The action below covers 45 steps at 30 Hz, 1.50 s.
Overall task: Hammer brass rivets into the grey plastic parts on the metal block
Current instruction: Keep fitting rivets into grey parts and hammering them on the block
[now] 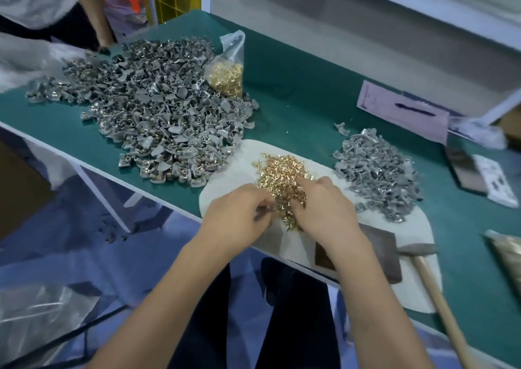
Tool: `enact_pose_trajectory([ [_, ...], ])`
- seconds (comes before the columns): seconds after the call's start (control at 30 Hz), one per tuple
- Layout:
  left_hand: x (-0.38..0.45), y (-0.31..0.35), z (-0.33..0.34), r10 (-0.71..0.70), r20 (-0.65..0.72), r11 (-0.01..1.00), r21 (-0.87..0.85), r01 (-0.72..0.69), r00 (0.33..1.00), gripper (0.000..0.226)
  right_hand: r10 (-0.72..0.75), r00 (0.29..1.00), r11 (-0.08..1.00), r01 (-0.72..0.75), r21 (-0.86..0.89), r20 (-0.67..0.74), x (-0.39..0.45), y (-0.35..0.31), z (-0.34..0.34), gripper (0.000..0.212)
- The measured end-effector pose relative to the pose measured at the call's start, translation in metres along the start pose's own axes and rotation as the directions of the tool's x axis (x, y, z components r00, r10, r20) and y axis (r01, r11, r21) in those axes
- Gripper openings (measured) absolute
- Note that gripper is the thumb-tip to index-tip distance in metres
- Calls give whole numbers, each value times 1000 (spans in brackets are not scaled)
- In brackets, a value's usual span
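Both hands work the rivets (282,176) on the bench (296,92): left hand (239,213) pinches a grey part (260,217), right hand (321,208) curls into the pile; block (380,244) and hammer (423,264) lie just right

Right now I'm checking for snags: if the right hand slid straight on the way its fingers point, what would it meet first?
The right hand points up and left into the loose rivets. It would plough through those first; beyond lies the big pile of grey parts, probably.
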<state>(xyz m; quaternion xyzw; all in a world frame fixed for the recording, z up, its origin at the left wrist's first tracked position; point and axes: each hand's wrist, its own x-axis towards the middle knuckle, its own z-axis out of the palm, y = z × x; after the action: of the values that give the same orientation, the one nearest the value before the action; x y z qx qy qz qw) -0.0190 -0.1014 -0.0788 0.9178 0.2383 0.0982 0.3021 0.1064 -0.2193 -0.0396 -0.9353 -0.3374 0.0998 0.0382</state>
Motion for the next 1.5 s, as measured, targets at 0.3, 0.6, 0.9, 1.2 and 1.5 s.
enact_pose_trajectory([
  [0.3,0,13,11,60,3,998,5,-60,998,20,-4,995,983,22,181,-96,-3,17,10,19],
  [0.6,0,25,15,43,-80,994,-95,-50,996,29,-12,981,977,53,208,-196,-1,28,6,7],
  [0.9,26,66,33,160,-31,978,-130,-162,987,21,249,883,794,49,607,-397,-31,101,-6,13],
  [1.2,76,121,49,215,167,968,91,-232,962,16,452,777,622,79,779,-439,-67,143,11,13],
  [1.5,100,157,78,122,269,916,339,-213,955,20,491,779,594,30,804,-391,-88,146,16,50],
])
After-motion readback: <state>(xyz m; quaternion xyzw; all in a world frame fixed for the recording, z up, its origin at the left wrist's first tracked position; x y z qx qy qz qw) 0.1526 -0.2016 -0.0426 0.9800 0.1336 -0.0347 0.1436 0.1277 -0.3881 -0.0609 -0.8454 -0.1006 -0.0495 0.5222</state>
